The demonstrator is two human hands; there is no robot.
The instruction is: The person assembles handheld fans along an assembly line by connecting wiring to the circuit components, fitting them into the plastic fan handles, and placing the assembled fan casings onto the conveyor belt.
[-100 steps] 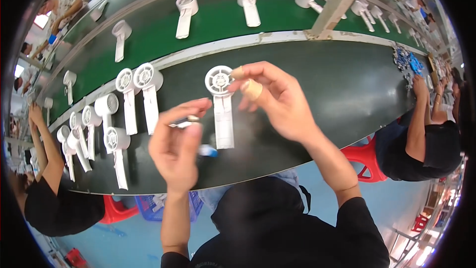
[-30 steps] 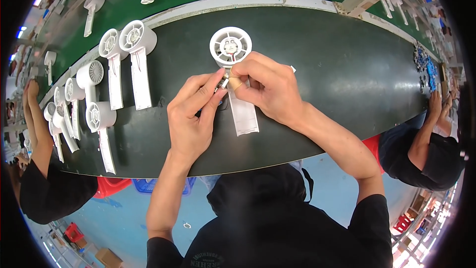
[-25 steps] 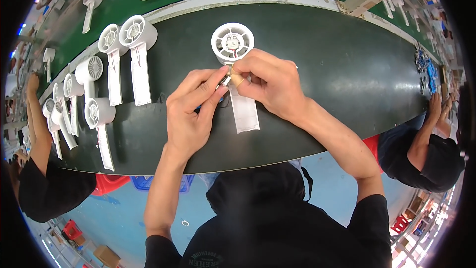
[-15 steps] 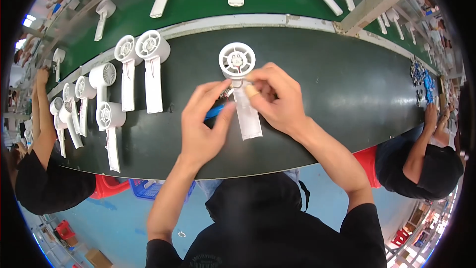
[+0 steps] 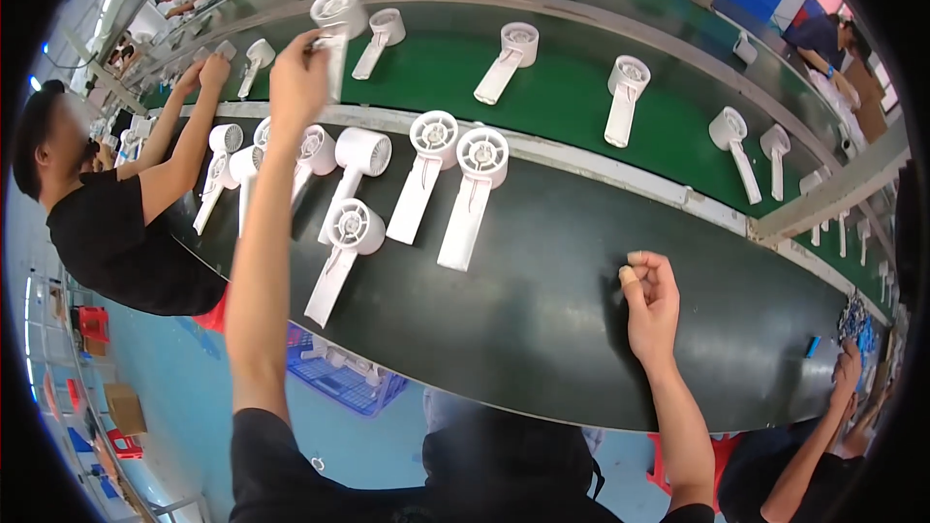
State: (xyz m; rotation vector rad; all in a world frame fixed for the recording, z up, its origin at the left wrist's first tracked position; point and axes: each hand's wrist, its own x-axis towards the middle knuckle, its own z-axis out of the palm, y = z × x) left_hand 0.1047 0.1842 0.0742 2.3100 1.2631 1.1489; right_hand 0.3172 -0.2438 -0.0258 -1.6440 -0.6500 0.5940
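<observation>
My left hand [image 5: 298,87] reaches far out to the left over the green conveyor belt. Its fingers close round the white handle of a handheld fan [image 5: 339,12], whose round head points away from me. My right hand [image 5: 651,305] hovers over the dark table at the right of centre, fingers curled in against the thumb. Nothing shows in it, and pale covers sit on its fingertips. Nearest to my left forearm stands a group of white fan bodies, among them a fan with an open-spoked head [image 5: 355,227] and another fan [image 5: 481,157].
The green belt [image 5: 572,102] carries several white fans behind the pale table rail [image 5: 601,167]. A metal post [image 5: 833,194] rises at the right. A blue piece [image 5: 812,347] and a pile of small parts [image 5: 856,320] lie by a co-worker's hand [image 5: 847,373]. Another person [image 5: 126,232] works at left.
The fan between my hands has gone from the table's middle. My left hand has swung up and left to the belt, gripping a fan; my right hand has drawn away, and the view has shifted left.
</observation>
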